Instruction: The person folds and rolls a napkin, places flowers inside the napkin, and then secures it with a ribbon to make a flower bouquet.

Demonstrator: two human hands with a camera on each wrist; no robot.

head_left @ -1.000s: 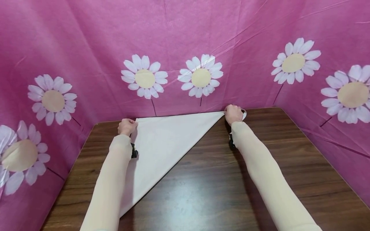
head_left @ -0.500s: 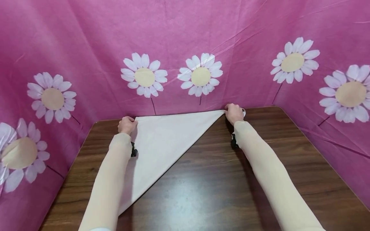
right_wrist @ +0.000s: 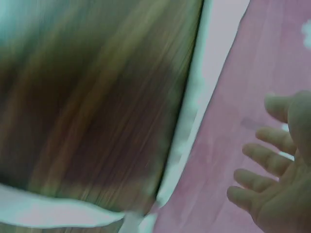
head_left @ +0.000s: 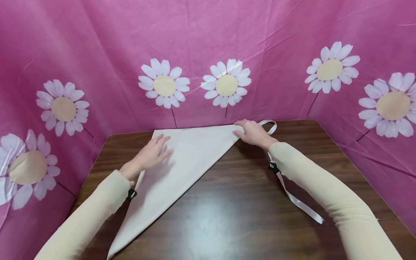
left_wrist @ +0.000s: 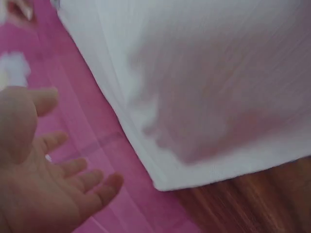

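Observation:
A white cloth (head_left: 188, 162) lies folded into a triangle, its top edge along the back of the table. My left hand (head_left: 146, 155) hovers over its upper left part with fingers spread, casting a shadow on the cloth (left_wrist: 204, 87) in the left wrist view. Near the cloth's right corner is my right hand (head_left: 255, 133), fingers loosely extended and nothing gripped; whether it touches the cloth I cannot tell. A white ribbon-like strap (head_left: 302, 206) comes from that corner, looping behind the right hand and trailing under the right wrist.
The brown wood-grain table (head_left: 247, 216) stretches to the front and right. A pink curtain (head_left: 208, 32) printed with white daisies closes off the back and both sides. A small black wrist device (head_left: 131, 194) sits at the left cuff.
Both hands have let go of the cloth's upper corners and moved inward, the left also toward me. More of the strap shows on the right, and the cloth's lower left point is now visible.

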